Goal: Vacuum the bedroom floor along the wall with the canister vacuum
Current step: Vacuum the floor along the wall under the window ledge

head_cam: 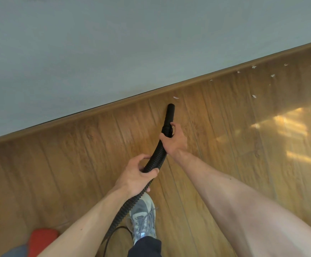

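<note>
A black ribbed vacuum hose (155,158) runs up from the bottom centre and ends in a smooth black nozzle (170,113) held low over the wood floor (76,173), close to the brown baseboard (113,106). My right hand (174,140) grips the hose just behind the nozzle. My left hand (139,173) holds the hose lower down. A white scrap (175,97) lies just past the nozzle tip, and several more scraps (253,67) are scattered to the right along the wall (113,43). The canister is out of view.
My grey sneaker (143,217) stands below the hands, with a thin black cord (112,236) beside it. A red and blue object (39,242) sits at the bottom left. Sunlight glare (288,130) falls on the floor at right.
</note>
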Tool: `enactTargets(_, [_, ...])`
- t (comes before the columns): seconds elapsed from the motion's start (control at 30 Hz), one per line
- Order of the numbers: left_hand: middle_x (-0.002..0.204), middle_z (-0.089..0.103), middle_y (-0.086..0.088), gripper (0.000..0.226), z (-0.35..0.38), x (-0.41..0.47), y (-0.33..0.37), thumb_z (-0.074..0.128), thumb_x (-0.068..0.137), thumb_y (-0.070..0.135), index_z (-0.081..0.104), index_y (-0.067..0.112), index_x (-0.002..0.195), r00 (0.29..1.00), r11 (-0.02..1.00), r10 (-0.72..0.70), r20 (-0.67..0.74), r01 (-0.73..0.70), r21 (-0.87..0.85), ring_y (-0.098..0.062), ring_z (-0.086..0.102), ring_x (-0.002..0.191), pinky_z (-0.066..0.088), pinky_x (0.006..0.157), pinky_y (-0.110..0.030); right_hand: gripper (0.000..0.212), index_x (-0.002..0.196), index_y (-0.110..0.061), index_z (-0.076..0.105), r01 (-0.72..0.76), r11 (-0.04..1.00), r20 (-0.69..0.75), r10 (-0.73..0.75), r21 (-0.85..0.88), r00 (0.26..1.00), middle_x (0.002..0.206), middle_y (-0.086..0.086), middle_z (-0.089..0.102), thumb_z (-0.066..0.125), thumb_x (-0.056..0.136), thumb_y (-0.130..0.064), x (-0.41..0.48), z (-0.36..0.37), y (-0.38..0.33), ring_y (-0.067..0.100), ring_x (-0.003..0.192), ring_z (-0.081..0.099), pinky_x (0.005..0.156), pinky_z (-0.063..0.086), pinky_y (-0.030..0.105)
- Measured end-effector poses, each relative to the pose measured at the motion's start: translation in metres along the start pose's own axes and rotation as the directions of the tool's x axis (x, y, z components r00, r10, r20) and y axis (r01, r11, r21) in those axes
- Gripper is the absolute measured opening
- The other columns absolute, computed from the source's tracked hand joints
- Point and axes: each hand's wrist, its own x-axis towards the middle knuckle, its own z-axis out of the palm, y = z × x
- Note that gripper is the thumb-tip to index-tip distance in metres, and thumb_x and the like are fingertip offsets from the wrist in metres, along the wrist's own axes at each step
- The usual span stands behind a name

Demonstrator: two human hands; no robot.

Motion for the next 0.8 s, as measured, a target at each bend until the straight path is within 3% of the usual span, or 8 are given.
enactTargets(0.2, [0.083, 0.071, -0.005, 0.028, 0.001, -0.002, 0.002, 0.073, 0.086, 0.030, 0.053, 0.048, 0.094, 1.000, 1.000, -0.012, -0.003, 0.012, 0.011, -0.022, 0.066, 0.051, 0.058, 0.057, -0.053, 0.055, 0.142, -0.029, 0.041, -0.033, 0.999, -0.017, 0.033, -0.020, 0.999, 0.110, 0.004, 0.063, 0.065, 0.092, -0.027, -0.004, 0.000, -0.001, 0.023, 0.090, 0.067, 0.078, 0.061, 0.041])
enactTargets(0.27, [0.084, 0.071, -0.004, 0.027, 0.008, -0.002, 0.004, 0.072, 0.086, 0.030, 0.053, 0.044, 0.101, 1.000, 1.000, -0.016, 0.014, 0.016, 0.018, -0.021, 0.065, 0.049, 0.059, 0.056, -0.048, 0.055, 0.143, -0.030, 0.040, -0.061, 0.997, -0.023, 0.060, -0.039, 0.998, 0.106, 0.001, 0.059, 0.064, 0.093, -0.028, -0.004, -0.007, 0.002, 0.022, 0.087, 0.065, 0.075, 0.059, 0.037])
enactTargets(0.37, [0.086, 0.071, -0.002, 0.031, 0.015, -0.004, 0.006, 0.072, 0.087, 0.030, 0.054, 0.036, 0.112, 0.999, 0.999, -0.020, 0.035, 0.019, 0.026, -0.020, 0.064, 0.048, 0.057, 0.053, -0.039, 0.056, 0.142, -0.031, 0.039, -0.093, 0.995, -0.029, 0.092, -0.040, 0.995, 0.110, 0.004, 0.062, 0.064, 0.092, -0.029, -0.006, -0.016, 0.008, 0.025, 0.088, 0.068, 0.077, 0.062, 0.045])
enactTargets(0.47, [0.087, 0.071, -0.004, 0.030, 0.014, -0.008, 0.004, 0.072, 0.087, 0.029, 0.055, 0.037, 0.111, 0.999, 0.999, -0.017, 0.029, 0.016, 0.041, -0.021, 0.065, 0.049, 0.058, 0.053, -0.042, 0.055, 0.143, -0.030, 0.038, -0.113, 0.993, -0.016, 0.112, -0.024, 0.994, 0.114, 0.006, 0.063, 0.063, 0.094, -0.029, -0.012, -0.017, 0.011, 0.026, 0.091, 0.069, 0.075, 0.062, 0.047])
enactTargets(0.6, [0.086, 0.072, -0.007, 0.025, 0.007, -0.015, 0.000, 0.073, 0.086, 0.030, 0.056, 0.041, 0.099, 1.000, 0.999, 0.002, 0.001, -0.002, 0.037, -0.024, 0.068, 0.052, 0.059, 0.055, -0.053, 0.054, 0.143, -0.030, 0.039, -0.113, 0.992, -0.001, 0.113, 0.048, 0.994, 0.123, 0.008, 0.064, 0.063, 0.095, -0.035, -0.023, -0.008, 0.012, 0.027, 0.098, 0.069, 0.082, 0.061, 0.045])
enactTargets(0.7, [0.083, 0.073, -0.006, 0.026, 0.002, -0.021, -0.006, 0.075, 0.085, 0.030, 0.055, 0.046, 0.091, 1.000, 1.000, 0.013, -0.013, -0.013, 0.012, -0.025, 0.068, 0.051, 0.060, 0.053, -0.047, 0.053, 0.141, -0.027, 0.041, -0.120, 0.988, -0.003, 0.121, 0.097, 0.993, 0.120, 0.009, 0.065, 0.064, 0.094, -0.037, -0.032, -0.004, 0.011, 0.026, 0.100, 0.068, 0.088, 0.059, 0.042])
enactTargets(0.8, [0.081, 0.073, -0.007, 0.027, 0.000, -0.030, -0.013, 0.075, 0.084, 0.030, 0.057, 0.040, 0.102, 1.000, 1.000, 0.016, -0.016, -0.016, -0.010, -0.025, 0.068, 0.051, 0.059, 0.054, -0.043, 0.049, 0.138, -0.026, 0.043, -0.121, 0.983, 0.003, 0.122, 0.138, 0.993, 0.113, 0.008, 0.065, 0.065, 0.094, -0.034, -0.042, -0.003, 0.009, 0.025, 0.096, 0.068, 0.087, 0.059, 0.042])
